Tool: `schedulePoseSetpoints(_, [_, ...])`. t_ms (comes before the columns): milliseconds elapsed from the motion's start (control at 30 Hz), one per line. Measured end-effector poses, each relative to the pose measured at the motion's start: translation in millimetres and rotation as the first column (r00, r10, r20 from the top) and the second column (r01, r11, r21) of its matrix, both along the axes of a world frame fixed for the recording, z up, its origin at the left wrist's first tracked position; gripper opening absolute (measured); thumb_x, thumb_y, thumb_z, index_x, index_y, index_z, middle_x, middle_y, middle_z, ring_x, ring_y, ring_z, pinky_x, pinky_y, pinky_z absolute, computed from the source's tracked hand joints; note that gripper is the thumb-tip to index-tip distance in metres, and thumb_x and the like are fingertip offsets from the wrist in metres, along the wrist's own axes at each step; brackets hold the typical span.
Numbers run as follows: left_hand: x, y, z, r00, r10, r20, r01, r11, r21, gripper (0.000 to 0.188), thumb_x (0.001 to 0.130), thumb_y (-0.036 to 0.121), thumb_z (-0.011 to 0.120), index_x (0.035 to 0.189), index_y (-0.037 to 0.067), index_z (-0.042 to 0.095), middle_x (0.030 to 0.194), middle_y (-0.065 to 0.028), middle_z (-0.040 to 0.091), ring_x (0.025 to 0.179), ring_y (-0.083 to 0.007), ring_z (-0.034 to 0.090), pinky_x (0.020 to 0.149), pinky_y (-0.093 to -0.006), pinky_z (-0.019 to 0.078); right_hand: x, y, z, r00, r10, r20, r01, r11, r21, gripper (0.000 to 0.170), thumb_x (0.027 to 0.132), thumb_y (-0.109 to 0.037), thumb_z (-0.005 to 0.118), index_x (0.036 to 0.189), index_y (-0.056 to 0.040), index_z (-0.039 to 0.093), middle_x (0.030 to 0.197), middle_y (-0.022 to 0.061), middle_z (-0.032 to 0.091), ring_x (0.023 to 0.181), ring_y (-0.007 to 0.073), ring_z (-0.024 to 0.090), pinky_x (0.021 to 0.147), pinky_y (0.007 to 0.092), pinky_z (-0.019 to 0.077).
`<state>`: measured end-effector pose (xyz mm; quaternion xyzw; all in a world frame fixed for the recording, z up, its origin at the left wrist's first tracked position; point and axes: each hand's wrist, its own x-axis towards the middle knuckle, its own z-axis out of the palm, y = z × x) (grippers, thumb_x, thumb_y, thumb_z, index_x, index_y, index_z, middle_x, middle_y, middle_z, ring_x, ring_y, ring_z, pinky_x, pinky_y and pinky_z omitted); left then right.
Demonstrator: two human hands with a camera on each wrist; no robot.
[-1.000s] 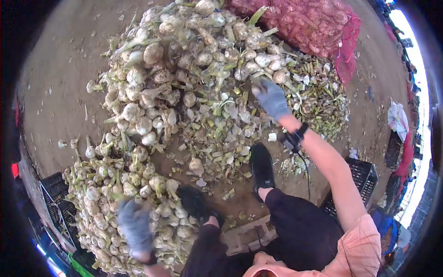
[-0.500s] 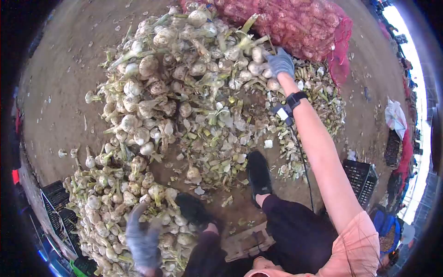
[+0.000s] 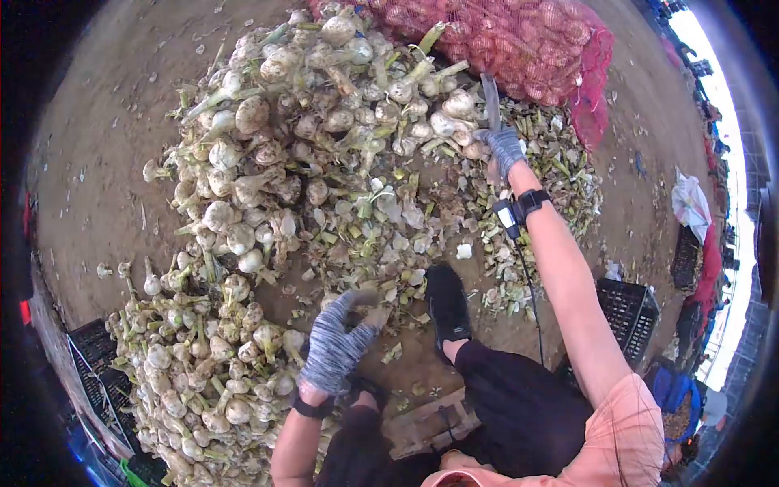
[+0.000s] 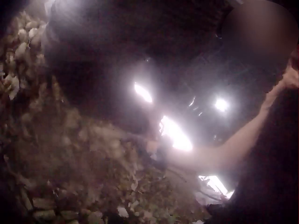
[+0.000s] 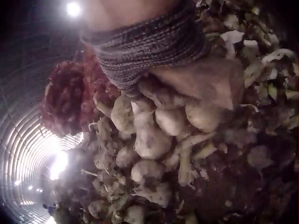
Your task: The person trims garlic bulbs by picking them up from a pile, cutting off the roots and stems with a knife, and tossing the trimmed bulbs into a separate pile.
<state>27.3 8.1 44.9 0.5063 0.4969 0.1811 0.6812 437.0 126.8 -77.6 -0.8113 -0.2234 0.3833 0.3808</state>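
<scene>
In the head view my gloved right hand [image 3: 505, 149] grips a knife [image 3: 491, 101], its blade pointing away from me. The hand is at the right edge of a large heap of garlic bulbs with stalks [image 3: 268, 154]. In the right wrist view, pale garlic bulbs [image 5: 152, 140] lie right by the gloved fingers. My gloved left hand [image 3: 334, 347] hovers near my shoes, thumb and fingers spread, fingertips blurred; no bulb shows in it. Beside it at lower left spreads a second heap of garlic [image 3: 203, 365], with shorter stems. The left wrist view is dark and blurred.
A red mesh sack [image 3: 503, 45] full of bulbs lies behind the large heap. Cut stalks and peelings [image 3: 556, 154] cover the ground at right and between the heaps. Black crates [image 3: 629, 312] stand at both sides. A cable hangs from the right wrist camera [image 3: 509, 217].
My left hand has moved right from above the lower-left garlic heap to near my shoes. My right hand went out toward the sack, then came back slightly, with the blade now plainly visible.
</scene>
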Motion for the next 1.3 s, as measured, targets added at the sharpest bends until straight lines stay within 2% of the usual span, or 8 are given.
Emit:
schedulePoseSetpoints(67, [1, -1, -3, 1.000, 0.003, 0.023, -0.001, 0.999, -0.046, 0.030, 0.080, 0.020, 0.066, 0.102, 0.002, 0.059, 0.089, -0.0004, 0.059, 0.075, -0.0073, 0.051, 0.068, -0.0221, 0.0436, -6, -10, 3, 1.000, 0.012, 0.025, -0.013, 0.999, 0.035, 0.012, 0.074, -0.014, 0.067, 0.078, -0.0075, 0.058, 0.062, -0.0005, 0.052, 0.046, 0.0097, 0.043, 0.041, 0.0272, 0.0349])
schedulePoseSetpoints(167, [4, 1, -6, 0.997, 0.049, 0.067, -0.037, 0.985, -0.168, 0.033, 0.079, 0.020, 0.067, 0.105, 0.002, 0.057, 0.090, -0.0015, 0.060, 0.074, -0.0073, 0.052, 0.065, -0.0221, 0.0441, -28, -32, 30, 0.822, -0.149, -0.550, 0.288, 0.941, 0.175, 0.013, 0.076, -0.014, 0.065, 0.082, -0.0085, 0.054, 0.060, 0.0001, 0.050, 0.044, 0.0103, 0.042, 0.039, 0.0252, 0.0364])
schedulePoseSetpoints(367, [22, 18, -20, 0.887, 0.318, 0.336, -0.205, 0.922, -0.329, 0.073, 0.075, 0.036, 0.070, 0.131, 0.006, 0.036, 0.113, -0.0066, 0.054, 0.068, -0.0087, 0.053, 0.053, -0.0205, 0.0455, -110, -90, 60, 0.479, 0.080, -0.874, 0.062, 0.990, 0.124, 0.023, 0.077, -0.010, 0.062, 0.098, -0.0072, 0.052, 0.060, -0.0051, 0.045, 0.041, 0.0061, 0.037, 0.042, 0.0224, 0.0359])
schedulePoseSetpoints(867, [-4, 18, -60, 0.320, 0.841, 0.436, -0.148, 0.499, -0.854, 0.042, 0.080, 0.036, 0.065, 0.108, 0.008, 0.051, 0.086, 0.0000, 0.056, 0.054, -0.0052, 0.048, 0.042, -0.0180, 0.0403, -191, -118, 69, 0.457, 0.309, -0.834, -0.417, 0.903, 0.105, 0.041, 0.081, -0.022, 0.060, 0.116, -0.0019, 0.051, 0.057, -0.0020, 0.046, 0.041, 0.0038, 0.040, 0.039, 0.0175, 0.0358])
schedulePoseSetpoints(967, [-3, 17, -54, 0.511, 0.739, 0.440, -0.290, 0.629, -0.721, 0.045, 0.077, 0.032, 0.069, 0.110, 0.008, 0.050, 0.085, 0.0003, 0.055, 0.054, -0.0040, 0.048, 0.043, -0.0172, 0.0402, -187, -120, 60, 0.609, 0.386, -0.693, -0.526, 0.851, 0.012, 0.038, 0.082, -0.025, 0.060, 0.113, -0.0037, 0.055, 0.058, 0.0005, 0.050, 0.045, 0.0077, 0.047, 0.042, 0.0223, 0.0402])
schedulePoseSetpoints(1033, [-11, 19, -57, 0.746, 0.529, 0.404, -0.308, 0.813, -0.495, 0.055, 0.070, 0.023, 0.074, 0.115, 0.007, 0.047, 0.088, -0.0014, 0.054, 0.065, -0.0061, 0.052, 0.054, -0.0188, 0.0463, -191, -120, 56, 0.565, 0.808, 0.167, -0.820, 0.572, 0.012, 0.030, 0.081, -0.025, 0.059, 0.104, -0.0059, 0.061, 0.062, 0.0076, 0.056, 0.051, 0.0188, 0.056, 0.049, 0.0308, 0.0459])
schedulePoseSetpoints(1133, [1, 9, -62, 0.799, 0.450, 0.399, -0.466, 0.883, -0.062, 0.066, 0.066, 0.016, 0.076, 0.122, 0.007, 0.042, 0.105, -0.0051, 0.056, 0.088, -0.0142, 0.057, 0.074, -0.0262, 0.0503, -201, -120, 67, 0.494, 0.768, 0.408, -0.840, 0.542, -0.003, 0.026, 0.077, -0.019, 0.061, 0.102, -0.0126, 0.062, 0.074, 0.0112, 0.063, 0.069, 0.0272, 0.062, 0.063, 0.0360, 0.0496])
schedulePoseSetpoints(1300, [-6, 2, -78, 0.899, 0.370, 0.233, -0.373, 0.927, -0.032, 0.076, 0.064, 0.015, 0.078, 0.125, 0.007, 0.034, 0.113, -0.0096, 0.053, 0.100, -0.0174, 0.054, 0.086, -0.0316, 0.0471, -214, -117, 89, 0.232, 0.814, 0.533, -0.917, 0.365, -0.159, 0.029, 0.074, -0.019, 0.060, 0.101, -0.0088, 0.058, 0.076, 0.0131, 0.063, 0.069, 0.0287, 0.062, 0.058, 0.0390, 0.0488])
